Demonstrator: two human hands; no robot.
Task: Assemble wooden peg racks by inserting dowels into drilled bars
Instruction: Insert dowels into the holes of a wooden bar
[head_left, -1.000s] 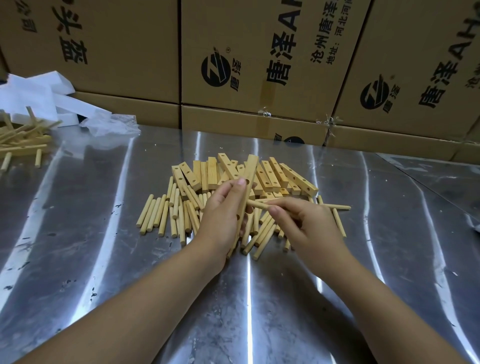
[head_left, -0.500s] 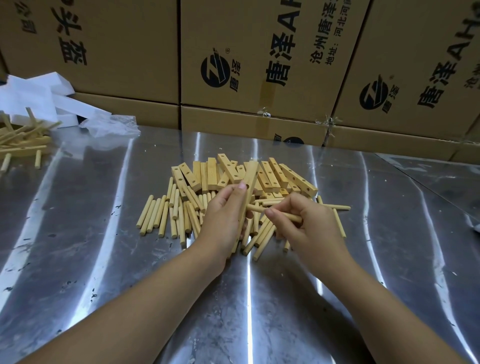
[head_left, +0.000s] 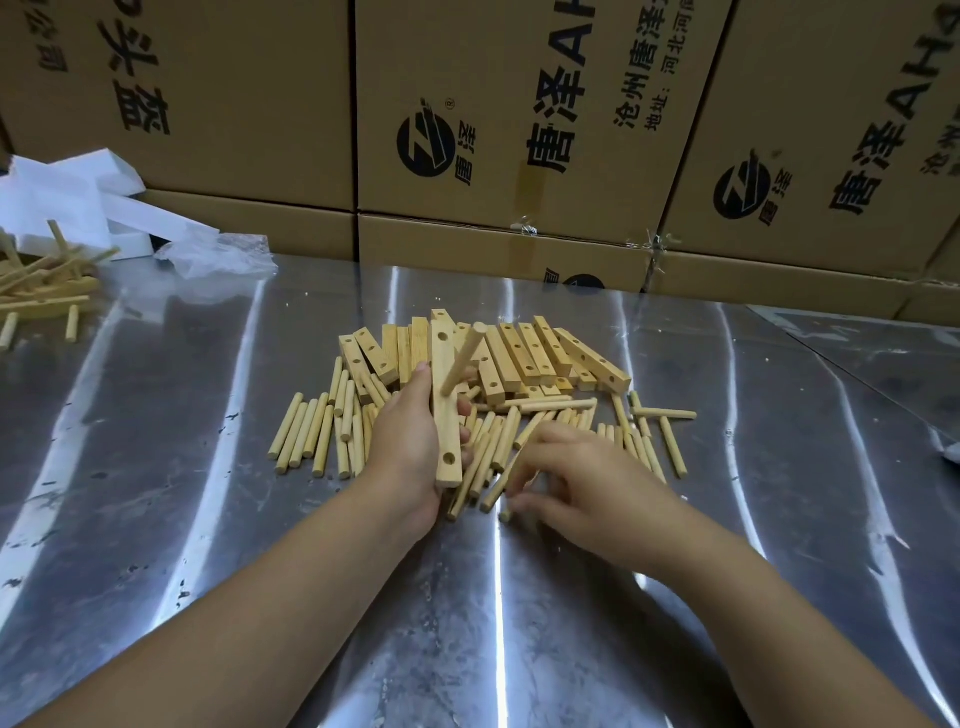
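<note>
reaching down over the loose dowels (head_left: 493, 457) on the bench (head_left: 156, 493), the right hand (head_left: 582, 478) is noted nearest, fingers spread and blurred; whether a dowel is pinched cannot be told. just left of it the drilled bar (head_left: 445, 415) is gripped by the left hand (head_left: 410, 447), its long axis running away from the person, with an empty hole at the near end, closest to the right hand. one inserted dowel (head_left: 462, 358) is seated mid-bar, leaning away. spare bars (head_left: 545, 358) are heaped beyond.

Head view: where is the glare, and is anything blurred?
In the head view, glare streaks cross the steel table; the right hand is blurred; the left hand and its drilled bar look sharp; the cartons lean from lens distortion.
</note>
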